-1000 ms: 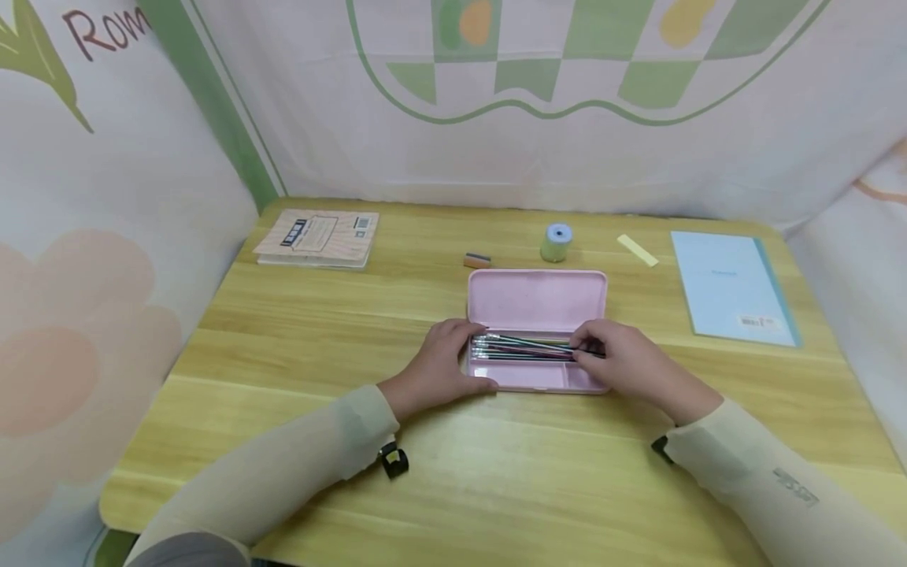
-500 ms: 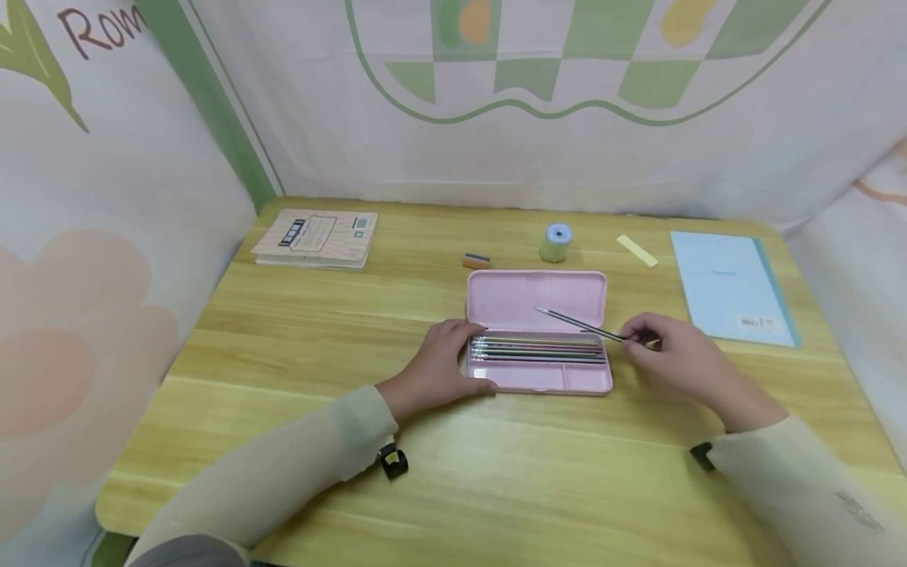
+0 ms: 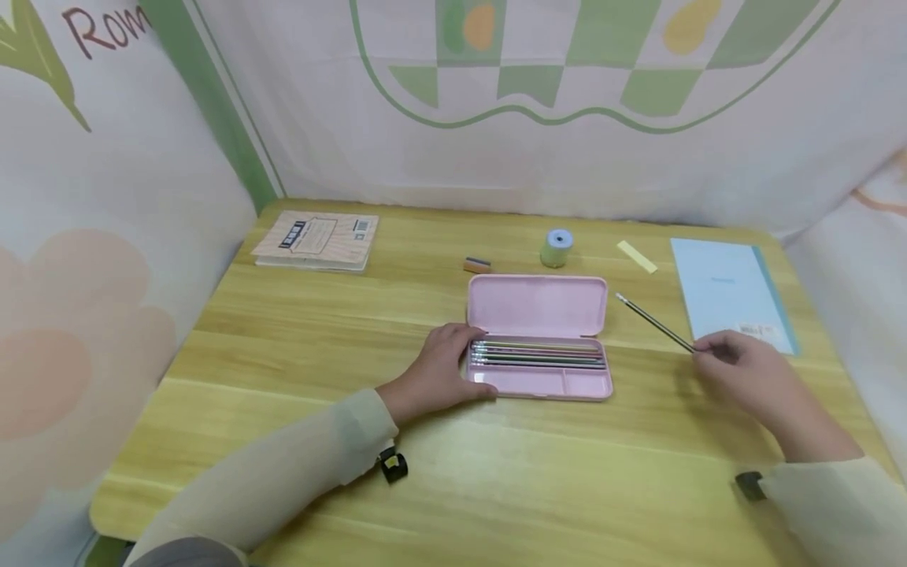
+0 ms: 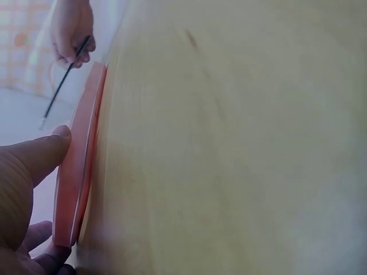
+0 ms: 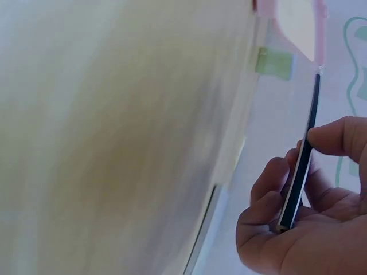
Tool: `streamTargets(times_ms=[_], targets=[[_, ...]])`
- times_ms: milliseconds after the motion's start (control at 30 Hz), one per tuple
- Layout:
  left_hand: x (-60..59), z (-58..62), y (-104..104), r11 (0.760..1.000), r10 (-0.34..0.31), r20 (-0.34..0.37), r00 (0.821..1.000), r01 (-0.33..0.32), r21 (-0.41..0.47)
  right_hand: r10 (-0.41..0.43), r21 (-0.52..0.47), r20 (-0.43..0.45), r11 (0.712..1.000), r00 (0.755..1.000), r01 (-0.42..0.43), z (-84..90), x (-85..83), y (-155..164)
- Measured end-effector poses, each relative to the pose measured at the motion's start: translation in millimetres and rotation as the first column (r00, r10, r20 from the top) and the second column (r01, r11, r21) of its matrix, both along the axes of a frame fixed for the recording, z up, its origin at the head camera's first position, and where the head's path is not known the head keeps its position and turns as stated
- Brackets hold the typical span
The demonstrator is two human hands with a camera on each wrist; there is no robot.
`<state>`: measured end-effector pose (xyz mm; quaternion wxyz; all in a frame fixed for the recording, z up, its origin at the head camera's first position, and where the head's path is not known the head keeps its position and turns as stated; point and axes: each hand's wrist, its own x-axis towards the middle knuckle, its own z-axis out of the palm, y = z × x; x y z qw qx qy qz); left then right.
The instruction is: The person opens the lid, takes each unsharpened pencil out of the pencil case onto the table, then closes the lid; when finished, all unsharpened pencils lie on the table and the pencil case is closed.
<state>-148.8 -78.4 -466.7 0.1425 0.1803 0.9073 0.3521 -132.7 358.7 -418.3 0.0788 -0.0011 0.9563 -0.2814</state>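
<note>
A pink pencil case (image 3: 537, 307) lies with its lid up in the middle of the table. Several striped pencils (image 3: 538, 354) lie side by side in its long compartment. My left hand (image 3: 442, 370) holds the case's left end, thumb along the front edge; in the left wrist view the thumb (image 4: 43, 152) rests against the case's side. Right of the case, my right hand (image 3: 751, 374) pinches one dark striped pencil (image 3: 655, 323) above the table. Its white end points up and left, away from the hand. The right wrist view shows this pencil (image 5: 304, 154) between thumb and fingers.
Behind the case stand an orange-and-dark eraser (image 3: 477, 265) and a green-and-blue cylinder (image 3: 557, 248). A yellow strip (image 3: 637, 257) lies to their right. A light-blue notebook (image 3: 726, 287) is at the right, close to the right hand. A patterned book (image 3: 319, 240) occupies the back left.
My right hand has lifted one pencil out of the case and carried it rightward, toward the blue notebook. The left hand has stayed at the case's left end.
</note>
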Motion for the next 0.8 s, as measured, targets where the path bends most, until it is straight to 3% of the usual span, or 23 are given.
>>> streamTargets(times_ms=[333,800], targets=[[1.1,1.8,0,1.0,-0.001,0.004,1.0,0.001,0.001,-0.029,0.104,0.113,0.994,0.993,0.017,-9.3,1.6,17],[3.1,4.7,1,1.0,0.004,0.012,1.0,-0.004,0.001,0.045,0.163,0.141,0.984,0.989,-0.068,-14.0,-8.5,32]])
